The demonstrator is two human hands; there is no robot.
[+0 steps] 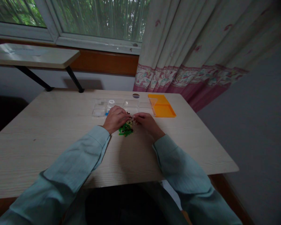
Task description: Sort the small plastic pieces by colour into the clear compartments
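Small pieces are being handled with the fingertips of both hands; by judgement, this is a step of fine fingerwork over a loose pile. The left hand (117, 118) is held with its fingers bent over the pile's far left side, and the right hand (147, 123) is brought in from the right, its thumb and forefinger drawn nearly together. Whether a piece is gripped by either hand cannot be told, since the fingertips are blurred and partly hidden.

The green pieces (125, 129) are heaped on the table (61, 131) just nearer than the fingertips, with the beige pieces (131, 122) mixed in at the far right of the heap. Beyond the hands, a clear divided box (99, 112) is laid out, its near side partly covered by the left hand; a blue piece (106, 113) is seen beside that hand. At the far right, an orange tray (162, 106) is placed beside the box's right end.

For the next move, a light, precise pinch seems to be called for. No brand, label or writing can be read.
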